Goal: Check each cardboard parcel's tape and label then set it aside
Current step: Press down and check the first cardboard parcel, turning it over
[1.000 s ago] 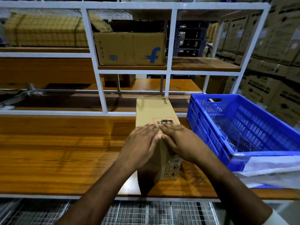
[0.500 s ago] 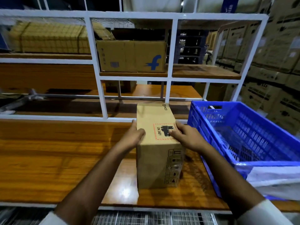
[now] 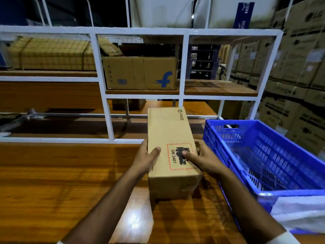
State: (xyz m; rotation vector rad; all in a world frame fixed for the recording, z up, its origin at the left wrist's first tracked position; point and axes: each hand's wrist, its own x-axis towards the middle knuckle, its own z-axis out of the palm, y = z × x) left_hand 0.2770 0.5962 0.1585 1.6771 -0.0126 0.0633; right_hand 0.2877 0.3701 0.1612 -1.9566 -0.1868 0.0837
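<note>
1. The white metal shelf frame (image 3: 103, 110) spans the far side of the scene, with wooden boards in its bays.
2. The wooden desk (image 3: 52, 182) fills the near ground, glossy, with a bright patch of reflected light between the forearms.
3. The blue plastic crate (image 3: 263, 155) sits on the right of the desk, tilted in the view, with a white sheet (image 3: 299, 213) draped over its near corner.
4. A cardboard box with a blue "f" logo (image 3: 140, 73) stands on an upper shelf board, far and slightly left of centre.
5. The cardboard parcel (image 3: 168, 138) lies lengthwise in the middle of the desk, just left of the crate (whether its base rests on the desk or is lifted cannot be told).
6. The left hand (image 3: 146, 159) grips the parcel's left side, thumb lying on the top face.
7. The right hand (image 3: 204, 159) grips the right side, thumb pressed onto the label.
8. The red-bordered label (image 3: 179, 156) reads "UN 3481" and sits on the near part of the parcel's top face.
</note>
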